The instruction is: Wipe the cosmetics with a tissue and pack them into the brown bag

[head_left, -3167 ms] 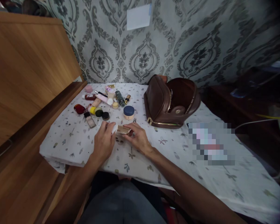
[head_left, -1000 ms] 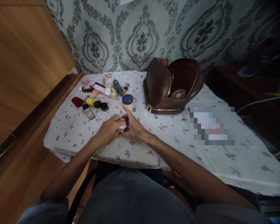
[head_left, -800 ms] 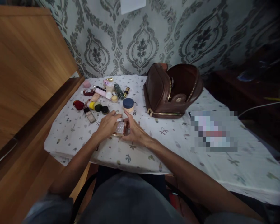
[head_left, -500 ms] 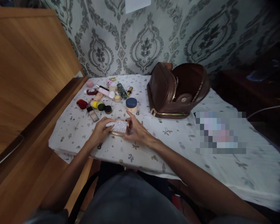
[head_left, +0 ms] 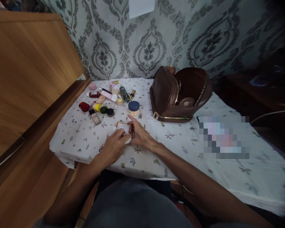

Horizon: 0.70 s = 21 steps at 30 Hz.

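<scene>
A glittery silver compact case (head_left: 123,127) with gold-toned edges is held just above or on the cloth near the front of the table. My right hand (head_left: 141,135) grips its right side, thumb and fingers around the edge. Across the front of the case lies my left hand (head_left: 116,144), fingers curled and closed on a white, tissue-like piece (head_left: 127,140). Most of that piece is hidden under the fingers. Behind the case stands a cream jar with a blue lid (head_left: 133,107). A small bottle with a black cap (head_left: 95,117) lies to the left.
Several cosmetics, among them a pink tube (head_left: 108,95), a dark green bottle (head_left: 124,94) and a black-lidded pot (head_left: 110,112), lie at the back left. An open brown bag (head_left: 168,95) stands at the back right. A blurred-out item (head_left: 223,136) lies right. A wooden panel (head_left: 33,57) borders the left.
My left hand has moved right and toward me with the white piece, from the case's left side to its front. My right hand keeps its grip on the case.
</scene>
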Each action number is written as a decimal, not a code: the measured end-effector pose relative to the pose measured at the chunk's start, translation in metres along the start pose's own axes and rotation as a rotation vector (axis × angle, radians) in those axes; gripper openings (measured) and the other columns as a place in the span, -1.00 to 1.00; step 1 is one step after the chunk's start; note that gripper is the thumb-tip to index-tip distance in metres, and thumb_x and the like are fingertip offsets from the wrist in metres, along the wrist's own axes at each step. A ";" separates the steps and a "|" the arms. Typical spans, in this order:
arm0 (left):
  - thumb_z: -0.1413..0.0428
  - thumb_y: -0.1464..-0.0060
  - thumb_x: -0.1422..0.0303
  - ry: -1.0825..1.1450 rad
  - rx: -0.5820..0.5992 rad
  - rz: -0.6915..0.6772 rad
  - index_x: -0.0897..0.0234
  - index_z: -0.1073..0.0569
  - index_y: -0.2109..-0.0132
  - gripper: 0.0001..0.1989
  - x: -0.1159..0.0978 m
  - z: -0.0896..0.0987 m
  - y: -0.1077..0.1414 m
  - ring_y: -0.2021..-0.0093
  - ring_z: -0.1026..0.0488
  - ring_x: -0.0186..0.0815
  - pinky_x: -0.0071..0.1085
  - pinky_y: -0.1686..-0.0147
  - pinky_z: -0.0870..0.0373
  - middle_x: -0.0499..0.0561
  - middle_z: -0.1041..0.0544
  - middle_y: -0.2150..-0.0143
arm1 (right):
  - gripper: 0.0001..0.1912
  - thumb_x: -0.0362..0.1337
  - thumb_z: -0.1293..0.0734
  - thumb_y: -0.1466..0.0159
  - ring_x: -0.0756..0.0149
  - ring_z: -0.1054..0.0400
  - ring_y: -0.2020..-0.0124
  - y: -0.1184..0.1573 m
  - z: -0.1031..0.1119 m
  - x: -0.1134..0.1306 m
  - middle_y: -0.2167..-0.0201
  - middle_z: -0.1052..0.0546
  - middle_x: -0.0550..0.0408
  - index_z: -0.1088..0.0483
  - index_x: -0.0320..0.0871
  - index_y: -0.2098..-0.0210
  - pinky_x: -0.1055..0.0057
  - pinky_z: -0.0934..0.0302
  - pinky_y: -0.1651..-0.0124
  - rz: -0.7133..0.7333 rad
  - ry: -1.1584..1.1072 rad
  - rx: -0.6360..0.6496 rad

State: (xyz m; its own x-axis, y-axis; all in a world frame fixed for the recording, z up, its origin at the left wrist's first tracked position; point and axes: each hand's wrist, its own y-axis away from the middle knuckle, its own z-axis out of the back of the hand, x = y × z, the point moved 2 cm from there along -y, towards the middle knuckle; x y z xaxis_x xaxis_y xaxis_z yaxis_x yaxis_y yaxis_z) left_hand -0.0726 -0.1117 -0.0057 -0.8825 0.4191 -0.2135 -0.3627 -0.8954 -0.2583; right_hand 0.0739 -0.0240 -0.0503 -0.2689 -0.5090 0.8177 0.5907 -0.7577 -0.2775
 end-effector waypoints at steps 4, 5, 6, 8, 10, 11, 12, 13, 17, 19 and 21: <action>0.02 -0.15 0.57 0.001 -0.033 0.024 0.20 -0.48 0.01 -0.66 0.006 0.001 -0.013 0.05 -0.40 -0.17 -0.28 0.11 -0.43 0.09 -0.40 0.08 | 0.26 -0.22 -0.58 0.07 -0.03 -0.27 -0.12 0.000 0.001 0.003 -0.10 -0.35 -0.15 0.19 -0.07 -0.45 -0.03 -0.23 -0.15 -0.025 0.021 0.007; 0.02 -0.15 0.56 0.012 -0.058 0.040 0.20 -0.47 0.00 -0.66 0.011 0.001 -0.013 0.06 -0.40 -0.17 -0.29 0.10 -0.42 0.08 -0.40 0.09 | 0.27 -0.21 -0.59 0.07 -0.05 -0.26 -0.14 0.000 0.001 0.004 -0.11 -0.34 -0.16 0.19 -0.06 -0.45 -0.04 -0.22 -0.16 -0.027 0.025 0.006; 0.01 -0.16 0.55 0.025 -0.087 0.063 0.20 -0.47 -0.02 -0.66 0.018 0.001 -0.012 0.07 -0.39 -0.18 -0.29 0.10 -0.42 0.07 -0.39 0.09 | 0.27 -0.20 -0.59 0.07 -0.06 -0.24 -0.17 0.000 0.002 0.005 -0.14 -0.32 -0.17 0.18 -0.05 -0.44 -0.05 -0.21 -0.18 -0.024 0.031 0.008; 0.00 -0.17 0.53 0.071 -0.155 0.118 0.19 -0.45 -0.05 -0.66 0.029 0.001 -0.004 0.09 -0.40 -0.21 -0.31 0.09 -0.41 0.05 -0.39 0.11 | 0.21 -0.21 -0.58 0.04 -0.07 -0.20 -0.21 0.000 0.003 0.006 -0.18 -0.29 -0.16 0.13 -0.03 -0.43 -0.06 -0.18 -0.22 -0.003 0.050 0.022; -0.01 -0.20 0.50 0.144 -0.229 0.175 0.20 -0.44 -0.07 -0.68 0.037 0.000 0.006 0.11 -0.41 -0.24 -0.32 0.08 -0.41 0.04 -0.40 0.12 | 0.12 -0.22 -0.57 0.00 -0.07 -0.18 -0.23 0.000 0.004 0.008 -0.18 -0.29 -0.14 0.04 -0.02 -0.41 -0.08 -0.15 -0.24 0.029 0.072 0.049; -0.01 -0.22 0.49 0.180 -0.262 0.199 0.20 -0.43 -0.07 -0.69 0.038 -0.001 0.012 0.11 -0.41 -0.25 -0.33 0.08 -0.42 0.04 -0.40 0.13 | 0.08 -0.22 -0.57 0.00 -0.07 -0.18 -0.23 0.001 0.005 0.008 -0.17 -0.29 -0.13 0.00 -0.01 -0.40 -0.08 -0.15 -0.25 0.044 0.082 0.063; 0.00 -0.23 0.48 0.208 -0.291 0.220 0.21 -0.42 -0.07 -0.70 0.038 -0.002 0.018 0.12 -0.41 -0.26 -0.34 0.07 -0.42 0.03 -0.40 0.14 | 0.05 -0.22 -0.57 0.00 -0.07 -0.18 -0.22 0.001 0.006 0.009 -0.15 -0.31 -0.11 -0.04 0.00 -0.38 -0.09 -0.15 -0.25 0.054 0.091 0.076; 0.01 -0.24 0.48 0.223 -0.310 0.237 0.21 -0.41 -0.08 -0.70 0.036 -0.003 0.023 0.12 -0.42 -0.27 -0.35 0.07 -0.42 0.03 -0.39 0.15 | 0.04 -0.22 -0.57 0.00 -0.07 -0.19 -0.21 0.001 0.006 0.009 -0.13 -0.32 -0.10 -0.06 0.01 -0.38 -0.09 -0.16 -0.24 0.060 0.097 0.086; 0.02 -0.15 0.58 0.166 -0.285 0.231 0.22 -0.38 -0.12 -0.59 0.021 -0.011 0.036 0.12 -0.41 -0.27 -0.36 0.11 -0.43 0.03 -0.36 0.14 | 0.06 -0.28 -0.53 -0.03 -0.06 -0.17 -0.23 0.001 0.004 0.011 -0.17 -0.29 -0.13 0.03 -0.02 -0.41 -0.07 -0.15 -0.25 0.044 0.103 0.059; 0.03 -0.09 0.61 0.095 -0.238 0.186 0.21 -0.38 -0.13 -0.53 0.012 -0.012 0.034 0.11 -0.40 -0.24 -0.34 0.13 -0.44 0.05 -0.37 0.11 | 0.11 -0.30 -0.51 -0.02 -0.06 -0.17 -0.23 0.002 0.003 0.011 -0.18 -0.28 -0.16 0.11 -0.05 -0.43 -0.06 -0.16 -0.24 0.022 0.095 0.039; 0.03 -0.07 0.62 0.020 -0.185 0.118 0.19 -0.39 -0.12 -0.52 0.003 -0.011 0.026 0.08 -0.39 -0.19 -0.31 0.14 -0.44 0.07 -0.38 0.09 | 0.16 -0.33 -0.51 0.00 -0.05 -0.21 -0.20 0.002 0.002 0.010 -0.15 -0.31 -0.15 0.17 -0.04 -0.44 -0.05 -0.18 -0.21 0.003 0.084 0.041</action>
State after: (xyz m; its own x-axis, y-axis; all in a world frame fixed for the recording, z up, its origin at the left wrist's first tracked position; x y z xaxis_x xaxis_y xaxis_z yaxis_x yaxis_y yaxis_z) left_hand -0.0816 -0.1317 -0.0239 -0.9086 0.3181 -0.2708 -0.1950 -0.8962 -0.3985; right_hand 0.0737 -0.0301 -0.0416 -0.3288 -0.5450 0.7712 0.6218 -0.7396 -0.2576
